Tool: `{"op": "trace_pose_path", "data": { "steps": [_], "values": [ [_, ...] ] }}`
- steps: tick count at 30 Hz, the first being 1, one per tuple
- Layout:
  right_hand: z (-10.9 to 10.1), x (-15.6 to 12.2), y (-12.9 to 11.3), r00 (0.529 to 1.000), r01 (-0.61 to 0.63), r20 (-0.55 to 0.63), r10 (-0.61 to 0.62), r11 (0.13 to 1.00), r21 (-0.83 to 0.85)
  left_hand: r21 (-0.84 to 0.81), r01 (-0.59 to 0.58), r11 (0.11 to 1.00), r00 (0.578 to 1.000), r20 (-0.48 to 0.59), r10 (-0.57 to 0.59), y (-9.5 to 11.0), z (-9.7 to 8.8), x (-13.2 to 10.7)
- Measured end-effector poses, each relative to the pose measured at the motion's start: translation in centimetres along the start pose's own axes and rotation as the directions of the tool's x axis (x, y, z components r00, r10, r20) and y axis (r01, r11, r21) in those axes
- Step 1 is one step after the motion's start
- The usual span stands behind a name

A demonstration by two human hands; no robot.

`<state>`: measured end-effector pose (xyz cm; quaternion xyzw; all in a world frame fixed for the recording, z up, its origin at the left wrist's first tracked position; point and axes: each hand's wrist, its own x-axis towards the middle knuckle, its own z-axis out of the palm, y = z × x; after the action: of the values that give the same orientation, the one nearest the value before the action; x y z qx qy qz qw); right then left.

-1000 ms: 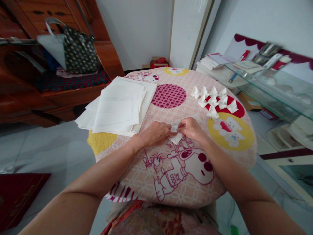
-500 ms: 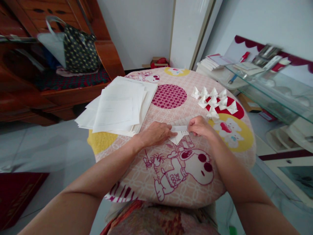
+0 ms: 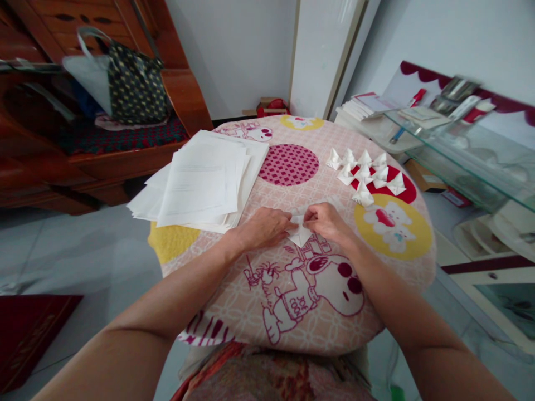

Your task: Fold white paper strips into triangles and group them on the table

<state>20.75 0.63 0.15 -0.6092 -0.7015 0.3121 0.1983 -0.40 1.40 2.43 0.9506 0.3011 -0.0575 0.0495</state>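
A small folded white paper piece [image 3: 300, 236] lies on the round table [image 3: 251, 312], which wears a pink cartoon-print cloth. My left hand [image 3: 263, 227] presses on the piece's left side with fingers closed down on it. My right hand [image 3: 326, 220] pinches its right part from above. Only the lower point of the paper shows between the hands. Several finished folded white paper shapes [image 3: 364, 175] sit in a cluster at the table's far right. A loose stack of white sheets [image 3: 200, 181] lies at the far left of the table.
A wooden bench [image 3: 104, 150] with a patterned bag [image 3: 131, 83] stands to the left. A glass shelf unit [image 3: 468, 150] with books and small items is at the right. Grey tiled floor surrounds the table, and a red mat [image 3: 29, 334] lies at the lower left.
Half a second ago my right hand had drawn off to the right, unfolding a flap of the paper. Now it is back against my left hand over the piece, as one second ago.
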Motion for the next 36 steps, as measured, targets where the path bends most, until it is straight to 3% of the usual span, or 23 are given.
{"op": "trace_pose_path", "data": {
  "steps": [8,14,17,19,22,29,33,36],
  "values": [
    [-0.3,0.0,1.3,1.000,-0.030,0.007,0.029,0.999,0.027,-0.048,0.107,0.993,0.993,0.047,-0.105,-1.0,-1.5,-1.0],
    [-0.8,-0.4,1.4,0.999,-0.052,0.008,0.052,0.998,0.039,-0.263,0.079,0.961,0.996,-0.008,-0.084,-4.2,-0.7,-1.5],
    [-1.1,-0.6,0.9,0.999,-0.045,-0.015,0.045,0.999,-0.016,-0.337,0.175,0.925,0.951,-0.184,-0.247,-5.0,0.2,-0.8],
    [-1.2,-0.7,0.6,0.999,-0.032,-0.033,0.030,0.997,-0.067,-0.385,0.108,0.917,0.942,-0.255,-0.218,-4.6,0.9,0.0],
    [-1.4,-0.9,0.3,0.999,-0.010,-0.050,0.003,0.989,-0.146,-0.318,0.066,0.946,0.957,-0.247,-0.150,-3.2,1.9,1.1],
    [-1.7,-1.4,0.4,0.984,0.021,-0.158,-0.078,0.941,-0.339,-0.443,0.141,0.886,0.977,-0.081,-0.196,-1.9,1.9,1.7],
    [-2.1,-1.1,1.2,0.980,0.077,-0.169,-0.105,0.983,-0.166,-0.542,0.147,0.827,0.977,-0.051,-0.208,-2.2,1.7,1.7],
    [-2.7,-0.9,1.7,0.991,0.109,-0.090,-0.104,0.993,0.054,-0.610,0.119,0.783,0.955,-0.146,-0.259,-2.3,1.9,1.8]
  ]
}}
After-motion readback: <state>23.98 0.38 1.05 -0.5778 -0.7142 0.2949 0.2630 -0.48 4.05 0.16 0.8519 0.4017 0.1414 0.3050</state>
